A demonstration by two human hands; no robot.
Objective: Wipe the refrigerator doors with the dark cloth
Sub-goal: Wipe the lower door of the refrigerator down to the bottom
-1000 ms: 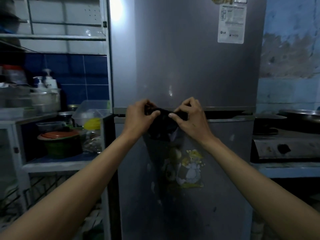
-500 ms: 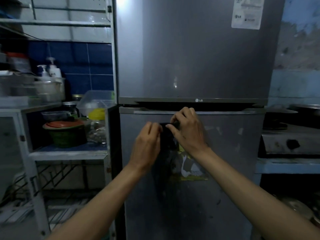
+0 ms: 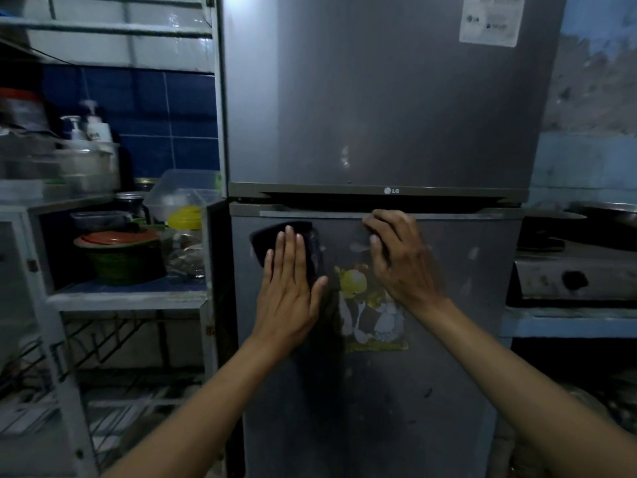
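A grey two-door refrigerator fills the middle of the head view, with an upper door (image 3: 379, 98) and a lower door (image 3: 448, 339). The dark cloth (image 3: 265, 238) lies flat against the upper left of the lower door. My left hand (image 3: 289, 291) presses on the cloth with flat, straight fingers and covers most of it. My right hand (image 3: 400, 260) rests on the lower door just under its top edge, fingers curled and holding nothing, apart from the cloth. A worn yellow cartoon sticker (image 3: 368, 312) sits between and below my hands.
A white shelf unit (image 3: 131, 298) stands close on the left, holding a green bowl with an orange lid (image 3: 120, 257), jars and plastic boxes. On the right a stove (image 3: 579, 277) sits on a blue counter. A white label (image 3: 489, 19) is stuck on the upper door.
Both hands held the bunched cloth together in front of the door seam, then lower. Now the cloth is spread flat on the lower door under my left hand, and my right hand has let go.
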